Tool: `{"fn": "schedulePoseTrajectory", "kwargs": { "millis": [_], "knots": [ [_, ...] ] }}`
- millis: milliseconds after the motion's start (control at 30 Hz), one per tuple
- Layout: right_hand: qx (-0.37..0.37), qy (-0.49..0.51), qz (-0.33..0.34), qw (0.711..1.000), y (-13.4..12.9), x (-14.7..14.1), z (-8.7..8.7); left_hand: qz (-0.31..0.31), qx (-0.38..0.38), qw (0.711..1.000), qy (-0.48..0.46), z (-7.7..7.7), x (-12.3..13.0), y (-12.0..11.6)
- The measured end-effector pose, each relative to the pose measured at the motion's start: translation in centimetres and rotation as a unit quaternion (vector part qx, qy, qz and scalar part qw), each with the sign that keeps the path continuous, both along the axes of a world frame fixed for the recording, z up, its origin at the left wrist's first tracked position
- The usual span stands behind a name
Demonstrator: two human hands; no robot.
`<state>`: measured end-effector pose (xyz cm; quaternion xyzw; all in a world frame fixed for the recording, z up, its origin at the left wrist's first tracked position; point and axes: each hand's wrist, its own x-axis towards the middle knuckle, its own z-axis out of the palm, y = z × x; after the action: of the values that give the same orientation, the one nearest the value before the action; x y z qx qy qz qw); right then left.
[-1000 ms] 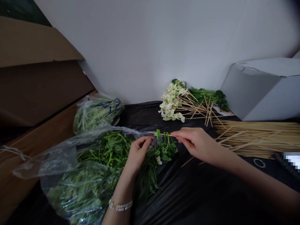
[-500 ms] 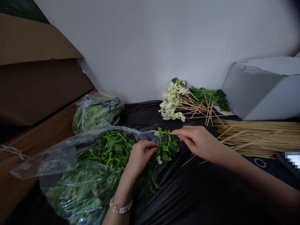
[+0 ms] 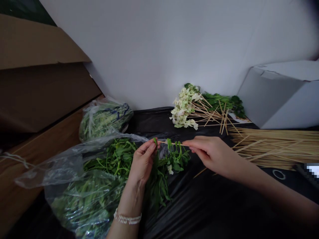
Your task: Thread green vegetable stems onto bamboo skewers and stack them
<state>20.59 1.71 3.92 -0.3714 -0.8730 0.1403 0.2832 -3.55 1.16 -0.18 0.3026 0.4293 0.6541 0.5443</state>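
Observation:
My right hand [image 3: 205, 149] pinches a thin wooden skewer [image 3: 163, 142], which points left. Several leafy green stems [image 3: 177, 153] are threaded on it and hang down. My left hand [image 3: 144, 157] is closed at the skewer's pointed end, with a piece of leafy greens [image 3: 155, 141] between thumb and fingers. Below and left of that hand, loose leafy greens [image 3: 114, 152] fill an opened clear plastic bag [image 3: 82, 196]. Other leaves [image 3: 160, 189] lie on the black plastic sheet [image 3: 189, 205] under my hands.
Skewers of pale cabbage-like pieces [image 3: 183, 106] lie by the white wall, beside skewered greens [image 3: 219, 99]. Bare skewers [image 3: 274, 146] are heaped at right, near a white box [image 3: 281, 93]. A tied bag of greens [image 3: 104, 118] and a cardboard box [image 3: 42, 66] stand at left.
My left hand has risen from beside the hanging greens to the skewer's tip, now with a leafy piece in its fingers. My right hand keeps hold of the skewer nearly in place.

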Motion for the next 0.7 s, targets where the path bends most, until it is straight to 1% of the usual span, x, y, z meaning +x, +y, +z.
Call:
{"fn": "schedulePoseTrajectory", "kwargs": {
  "millis": [500,700],
  "knots": [
    [-0.012,-0.005,0.001,1.0,-0.05,-0.23,-0.29,-0.003,-0.029,0.999,-0.014,0.32,0.4,-0.13],
    [-0.017,0.009,0.018,1.0,-0.03,-0.33,-0.53,-0.047,-0.036,0.998,-0.024,0.4,0.55,-0.32]
  ]
}}
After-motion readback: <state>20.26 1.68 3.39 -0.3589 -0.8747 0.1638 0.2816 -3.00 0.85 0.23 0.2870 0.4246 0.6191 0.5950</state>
